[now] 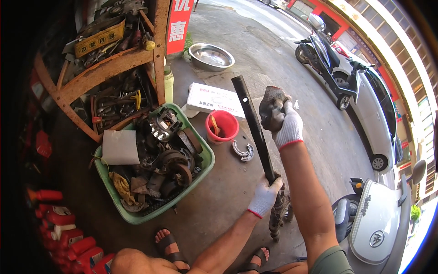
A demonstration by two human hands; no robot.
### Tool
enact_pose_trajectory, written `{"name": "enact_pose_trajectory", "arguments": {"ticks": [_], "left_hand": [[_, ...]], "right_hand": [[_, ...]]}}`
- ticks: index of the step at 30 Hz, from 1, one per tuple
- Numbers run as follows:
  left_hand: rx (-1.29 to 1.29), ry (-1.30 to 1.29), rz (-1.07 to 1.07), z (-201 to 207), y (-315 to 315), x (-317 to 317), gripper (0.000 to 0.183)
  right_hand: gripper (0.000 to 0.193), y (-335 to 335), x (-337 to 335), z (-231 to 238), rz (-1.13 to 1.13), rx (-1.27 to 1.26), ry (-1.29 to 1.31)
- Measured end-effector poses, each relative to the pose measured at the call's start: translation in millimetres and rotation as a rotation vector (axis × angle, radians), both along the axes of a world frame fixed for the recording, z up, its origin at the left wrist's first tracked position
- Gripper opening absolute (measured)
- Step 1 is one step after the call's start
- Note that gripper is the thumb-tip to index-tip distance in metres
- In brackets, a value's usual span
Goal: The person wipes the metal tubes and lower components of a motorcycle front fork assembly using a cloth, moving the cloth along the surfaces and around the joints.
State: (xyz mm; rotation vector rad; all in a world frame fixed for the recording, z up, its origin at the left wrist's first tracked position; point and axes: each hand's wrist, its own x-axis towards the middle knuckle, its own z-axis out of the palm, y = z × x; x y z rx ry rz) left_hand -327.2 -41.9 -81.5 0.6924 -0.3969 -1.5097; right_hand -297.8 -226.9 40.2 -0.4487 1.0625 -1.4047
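Observation:
My left hand (pixel 266 197), in a white knit glove with a red cuff, is closed round a long black metal bar (pixel 256 123). The bar stands tilted, with a hole near its upper end. Below the hand its lower end (pixel 277 219) is greasy and caked with dirt. My right hand (pixel 288 119), gloved alike, is raised just right of the bar, apart from it. Its fingers are closed on a dark grey, crumpled rag (pixel 272 107); the palm side is mostly hidden.
A green tub (pixel 205 170) of worn brake shoes and scrap parts stands left. Beyond are a red bucket (pixel 223 119), two curved brake shoes (pixel 243 151), a white box (pixel 212 97) and a steel basin (pixel 212 59). A tool rack (pixel 105 68) stands left, a scooter (pixel 376 223) right.

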Motion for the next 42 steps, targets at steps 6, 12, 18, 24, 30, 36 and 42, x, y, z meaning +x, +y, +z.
{"name": "enact_pose_trajectory", "arguments": {"ticks": [6,12,18,24,30,36,42], "left_hand": [[-0.022,-0.13,0.101,-8,0,9,0.014],[-0.161,-0.173,0.195,-5,-4,6,0.021],[-0.009,-0.089,0.057,-10,-2,5,0.011],[-0.008,-0.024,0.078,-12,0,8,0.011],[-0.024,-0.071,0.067,-7,0,2,0.011],[-0.01,-0.047,0.036,-6,1,2,0.012],[-0.028,0.006,0.067,-12,-2,-7,0.013]], "right_hand": [[0.025,98,39,37,0.293,-0.563,0.611],[0.045,80,46,6,0.228,-1.303,1.443],[0.012,38,29,24,0.163,-0.535,0.498],[0.028,55,70,50,0.278,-1.098,1.216],[0.021,44,100,61,0.473,-1.166,1.68],[0.039,0,113,70,0.571,-0.229,0.366],[0.04,-4,78,71,0.607,-0.55,0.46]]}}
